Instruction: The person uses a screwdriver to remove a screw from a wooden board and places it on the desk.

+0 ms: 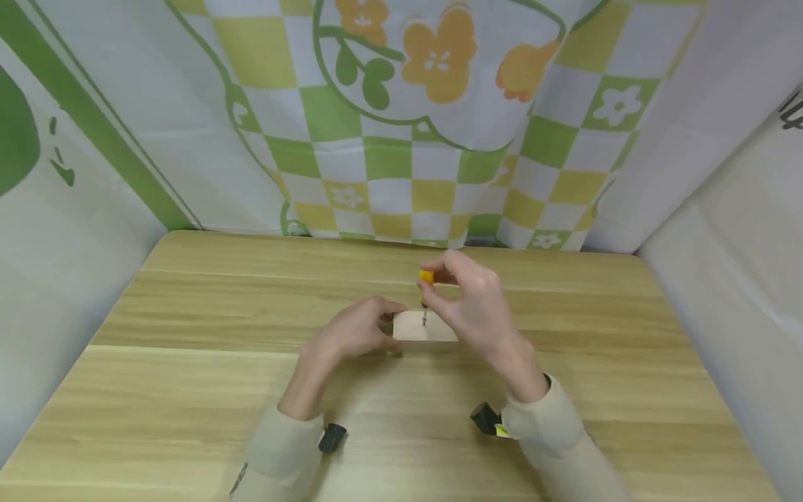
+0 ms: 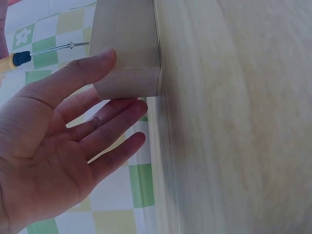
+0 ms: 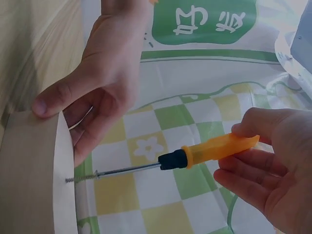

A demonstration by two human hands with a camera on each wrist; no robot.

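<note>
A pale wooden block (image 1: 406, 329) lies on the table ahead of me. My left hand (image 1: 357, 328) grips its left end, the thumb on the near face and fingers around the far side. A screw (image 3: 82, 179) stands in the block's top face, with much of its threaded shank still showing. Above it, my right hand (image 1: 473, 300) pinches the yellow handle of a screwdriver (image 3: 209, 150) between thumb and fingers. The screwdriver's metal shaft (image 2: 48, 50) meets the screw head, roughly in line with the screw.
The wood-grain table (image 1: 207, 390) spreads around both hands. A green, yellow and white checked cloth (image 1: 389, 160) with flowers hangs along the back edge. Pale sheets (image 1: 740, 265) flank the sides. Dark wrist-worn devices (image 1: 333, 438) sit by both sleeves.
</note>
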